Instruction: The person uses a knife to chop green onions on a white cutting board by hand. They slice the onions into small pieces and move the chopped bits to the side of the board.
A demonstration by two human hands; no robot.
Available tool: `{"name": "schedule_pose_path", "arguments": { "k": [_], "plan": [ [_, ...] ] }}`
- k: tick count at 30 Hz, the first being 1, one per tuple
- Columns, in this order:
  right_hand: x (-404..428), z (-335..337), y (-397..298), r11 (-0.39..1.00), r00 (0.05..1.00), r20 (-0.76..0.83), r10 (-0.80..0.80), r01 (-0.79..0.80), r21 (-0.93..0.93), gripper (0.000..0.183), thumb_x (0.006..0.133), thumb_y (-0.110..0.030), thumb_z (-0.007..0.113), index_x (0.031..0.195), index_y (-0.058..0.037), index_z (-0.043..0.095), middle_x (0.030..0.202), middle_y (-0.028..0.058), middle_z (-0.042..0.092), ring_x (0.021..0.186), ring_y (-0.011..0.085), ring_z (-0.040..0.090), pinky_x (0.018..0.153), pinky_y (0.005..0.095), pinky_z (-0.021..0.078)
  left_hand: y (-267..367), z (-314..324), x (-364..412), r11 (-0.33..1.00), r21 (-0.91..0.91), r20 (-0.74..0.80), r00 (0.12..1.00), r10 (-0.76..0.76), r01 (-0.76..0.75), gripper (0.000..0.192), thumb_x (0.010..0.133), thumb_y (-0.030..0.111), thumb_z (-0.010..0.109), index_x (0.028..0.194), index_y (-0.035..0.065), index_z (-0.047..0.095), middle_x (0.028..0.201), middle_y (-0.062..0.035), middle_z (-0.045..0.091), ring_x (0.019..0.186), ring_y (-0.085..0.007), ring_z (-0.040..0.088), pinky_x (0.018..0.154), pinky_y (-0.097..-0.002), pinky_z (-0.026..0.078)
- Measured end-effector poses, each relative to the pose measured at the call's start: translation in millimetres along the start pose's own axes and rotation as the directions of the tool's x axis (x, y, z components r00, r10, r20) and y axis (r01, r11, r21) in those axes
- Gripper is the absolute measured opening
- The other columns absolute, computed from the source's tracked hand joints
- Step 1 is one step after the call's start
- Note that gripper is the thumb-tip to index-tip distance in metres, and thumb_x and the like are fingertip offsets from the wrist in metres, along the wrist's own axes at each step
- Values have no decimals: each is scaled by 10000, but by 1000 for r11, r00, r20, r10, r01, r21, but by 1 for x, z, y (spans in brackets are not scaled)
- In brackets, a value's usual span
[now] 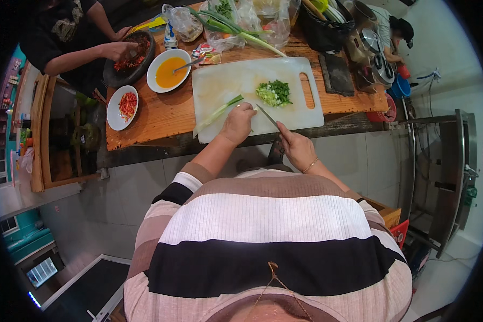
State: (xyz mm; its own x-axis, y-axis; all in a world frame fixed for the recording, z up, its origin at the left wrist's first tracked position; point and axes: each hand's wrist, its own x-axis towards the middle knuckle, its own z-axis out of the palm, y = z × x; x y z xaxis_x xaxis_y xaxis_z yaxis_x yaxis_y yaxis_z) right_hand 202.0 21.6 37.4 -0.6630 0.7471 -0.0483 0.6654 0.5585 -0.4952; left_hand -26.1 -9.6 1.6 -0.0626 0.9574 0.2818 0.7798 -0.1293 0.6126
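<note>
On the white plastic cutting board [225, 84], my left hand [238, 122] is closed around a pale spring onion piece [255, 109], most of it hidden by the fingers. My right hand [298, 148] grips a knife [268, 116] at the board's near edge, its blade angled up and left towards the left fingertips. Beyond the blade lies a pile of chopped spring onion [274, 93], pale on one side and dark green on the other. A longer spring onion stalk [217, 114] rests diagonally on the board, left of my left hand.
A bowl of beaten egg [169, 72] with a spoon and a plate of cut chillies [127, 106] stand left. A co-worker's hand [124, 51] works in a stone mortar [147, 64]. Bagged vegetables [241, 24] and a dark slab [336, 74] lie behind; another person [386, 32] is at far right.
</note>
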Motion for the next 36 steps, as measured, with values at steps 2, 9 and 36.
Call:
{"name": "schedule_pose_path", "arguments": {
  "k": [2,9,36],
  "plan": [
    [2,0,-4,1000,1000,-5,-14,14,8,484,912,-158,572,1383,-226,478,772,146,637,705,345,634,624,450,494,2,1,-1,999,10,-22,999,32,-32,207,750,-23,562,903,-2,700,947,-130,629,918,-317,609,830,-378,500],
    [2,7,-15,987,999,-6,-38,37,-158,532,888,-152,567,1402,-231,453,700,148,598,626,353,624,583,456,503,2,3,1,999,32,-17,1000,-2,3,210,736,-31,564,893,7,698,946,-132,629,931,-320,604,837,-380,501],
    [4,8,-17,998,999,-24,-32,31,-46,533,889,-147,533,1409,-204,429,811,177,619,661,378,630,618,472,511,-3,6,7,998,18,-76,995,62,-61,170,738,-37,549,841,1,680,883,-139,618,868,-328,603,791,-397,500]
  ]
}}
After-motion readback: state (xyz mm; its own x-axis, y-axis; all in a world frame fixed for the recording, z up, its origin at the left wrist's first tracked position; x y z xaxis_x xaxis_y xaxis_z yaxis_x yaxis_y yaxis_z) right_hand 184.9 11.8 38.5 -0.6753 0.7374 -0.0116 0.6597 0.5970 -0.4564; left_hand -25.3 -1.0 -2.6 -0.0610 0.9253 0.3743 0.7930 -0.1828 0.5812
